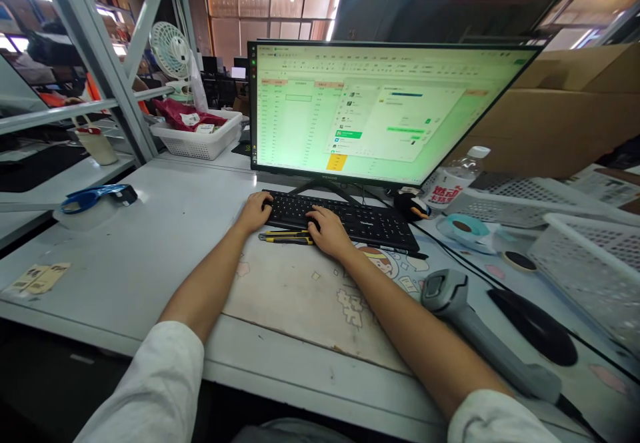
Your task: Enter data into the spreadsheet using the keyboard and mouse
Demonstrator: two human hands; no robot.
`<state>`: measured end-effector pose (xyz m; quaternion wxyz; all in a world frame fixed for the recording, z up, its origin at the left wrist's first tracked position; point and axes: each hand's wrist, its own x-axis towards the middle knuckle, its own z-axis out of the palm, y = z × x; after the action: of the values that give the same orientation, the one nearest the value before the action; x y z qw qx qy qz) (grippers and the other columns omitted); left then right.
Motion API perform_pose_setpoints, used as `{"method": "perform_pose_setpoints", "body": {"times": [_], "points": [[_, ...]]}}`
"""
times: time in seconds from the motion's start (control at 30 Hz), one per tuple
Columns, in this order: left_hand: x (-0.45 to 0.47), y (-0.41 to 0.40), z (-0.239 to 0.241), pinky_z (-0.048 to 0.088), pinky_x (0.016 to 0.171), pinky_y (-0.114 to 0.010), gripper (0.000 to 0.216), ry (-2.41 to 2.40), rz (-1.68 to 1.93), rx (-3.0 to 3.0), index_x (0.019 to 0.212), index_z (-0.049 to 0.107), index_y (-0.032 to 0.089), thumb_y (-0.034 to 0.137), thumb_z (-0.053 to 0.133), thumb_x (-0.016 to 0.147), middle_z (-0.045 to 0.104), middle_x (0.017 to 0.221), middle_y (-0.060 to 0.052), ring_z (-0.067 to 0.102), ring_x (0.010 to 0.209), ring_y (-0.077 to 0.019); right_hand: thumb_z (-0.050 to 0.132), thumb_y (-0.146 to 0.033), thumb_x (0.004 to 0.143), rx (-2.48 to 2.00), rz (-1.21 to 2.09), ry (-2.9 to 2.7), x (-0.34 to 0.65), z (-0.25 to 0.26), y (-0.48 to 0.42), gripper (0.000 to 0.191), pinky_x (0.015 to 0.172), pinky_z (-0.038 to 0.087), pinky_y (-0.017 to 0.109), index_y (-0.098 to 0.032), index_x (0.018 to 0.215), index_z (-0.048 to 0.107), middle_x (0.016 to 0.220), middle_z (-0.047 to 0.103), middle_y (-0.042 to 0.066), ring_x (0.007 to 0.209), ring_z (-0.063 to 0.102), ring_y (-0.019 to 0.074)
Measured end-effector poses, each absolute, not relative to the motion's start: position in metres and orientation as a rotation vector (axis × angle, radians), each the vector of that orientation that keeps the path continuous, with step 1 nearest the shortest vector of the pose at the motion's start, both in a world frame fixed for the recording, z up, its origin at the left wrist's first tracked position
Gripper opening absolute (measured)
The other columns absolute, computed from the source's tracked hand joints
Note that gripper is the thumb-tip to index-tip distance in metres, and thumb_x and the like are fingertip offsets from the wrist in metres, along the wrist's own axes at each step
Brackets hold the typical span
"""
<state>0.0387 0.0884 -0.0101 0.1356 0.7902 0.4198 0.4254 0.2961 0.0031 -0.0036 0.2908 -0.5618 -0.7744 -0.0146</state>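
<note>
A black keyboard (345,219) lies in front of the monitor (300,116), which shows a spreadsheet with a chat window over it. My left hand (255,211) rests at the keyboard's left end, holding nothing, its fingers bent over the keys. Over the front middle of the keyboard is my right hand (329,229), fingers spread and also without any object. Between the hands, along the keyboard's front edge, lies a yellow-and-black utility knife (285,237). A dark pen (400,251) is by the keyboard's front right edge.
Right of my forearm are a grey barcode scanner (447,296) and a black mouse (535,326). Beyond them stand a bottle (453,179), a tape roll (466,228) and white baskets (595,249). On the left are a tape dispenser (97,199) and a white basket (197,143).
</note>
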Motion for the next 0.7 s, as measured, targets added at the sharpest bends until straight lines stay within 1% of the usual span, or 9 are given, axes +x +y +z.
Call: {"method": "perform_pose_setpoints", "body": {"times": [0.07,0.13,0.23,0.3,0.4,0.53,0.63,0.7], "points": [[0.038,0.087,-0.007,0.047,0.118,-0.047,0.032,1.21,1.241,2.279,0.103,0.073,0.02,0.009,0.051,0.083,0.073,0.125,-0.008,0.062,0.127,-0.0268,0.047,-0.029,0.096,-1.495,-0.046,-2.029,0.298,-0.004,0.004,0.037,0.12,0.04,0.054,-0.017,0.122,0.072,0.146,0.062,0.016,0.139,0.054,0.0301],[0.038,0.086,-0.005,0.045,0.12,-0.048,0.028,1.209,1.227,2.277,0.094,0.076,0.021,0.01,0.051,0.085,0.072,0.129,-0.008,0.061,0.13,-0.0271,0.046,-0.028,0.096,-1.498,-0.055,-1.987,0.3,-0.004,0.004,0.038,0.12,0.041,0.053,-0.015,0.122,0.071,0.144,0.063,0.018,0.138,0.054,0.0303],[0.037,0.084,-0.004,0.045,0.121,-0.05,0.031,1.212,1.18,2.29,0.084,0.079,0.023,0.011,0.05,0.087,0.071,0.134,-0.005,0.06,0.131,-0.0267,0.045,-0.027,0.095,-1.5,-0.067,-1.932,0.302,-0.006,0.004,0.039,0.121,0.041,0.052,-0.014,0.122,0.07,0.142,0.064,0.018,0.138,0.055,0.0301],[0.037,0.084,-0.005,0.045,0.121,-0.05,0.035,1.203,1.153,2.313,0.083,0.08,0.024,0.011,0.049,0.088,0.073,0.132,-0.003,0.06,0.132,-0.026,0.045,-0.027,0.095,-1.505,-0.072,-1.902,0.304,-0.007,0.005,0.039,0.121,0.041,0.052,-0.015,0.121,0.07,0.14,0.065,0.017,0.137,0.055,0.0299],[0.037,0.085,-0.006,0.045,0.121,-0.05,0.035,1.195,1.143,2.339,0.081,0.08,0.024,0.011,0.048,0.088,0.074,0.129,-0.003,0.059,0.132,-0.0263,0.045,-0.028,0.094,-1.534,-0.077,-1.855,0.308,-0.005,0.008,0.039,0.12,0.042,0.053,-0.014,0.121,0.071,0.14,0.065,0.018,0.136,0.055,0.0309],[0.037,0.088,-0.009,0.047,0.119,-0.049,0.036,1.227,1.206,2.322,0.088,0.081,0.024,0.01,0.048,0.088,0.075,0.128,-0.003,0.061,0.128,-0.0256,0.044,-0.027,0.094,-1.596,-0.078,-1.81,0.315,-0.001,0.011,0.042,0.118,0.042,0.058,-0.013,0.125,0.07,0.141,0.063,0.02,0.135,0.054,0.0353],[0.037,0.089,-0.01,0.048,0.118,-0.05,0.035,1.265,1.228,2.307,0.087,0.08,0.023,0.011,0.048,0.088,0.075,0.126,-0.005,0.062,0.126,-0.0258,0.045,-0.028,0.094,-1.633,-0.076,-1.816,0.315,0.0,0.013,0.043,0.119,0.039,0.06,-0.014,0.128,0.069,0.144,0.061,0.019,0.138,0.051,0.0367],[0.037,0.09,-0.011,0.048,0.117,-0.05,0.034,1.267,1.217,2.317,0.084,0.079,0.022,0.011,0.048,0.088,0.075,0.126,-0.005,0.062,0.126,-0.0262,0.046,-0.028,0.095,-1.66,-0.074,-1.832,0.313,0.0,0.014,0.042,0.121,0.036,0.061,-0.015,0.126,0.07,0.148,0.059,0.018,0.142,0.047,0.0375]]}}
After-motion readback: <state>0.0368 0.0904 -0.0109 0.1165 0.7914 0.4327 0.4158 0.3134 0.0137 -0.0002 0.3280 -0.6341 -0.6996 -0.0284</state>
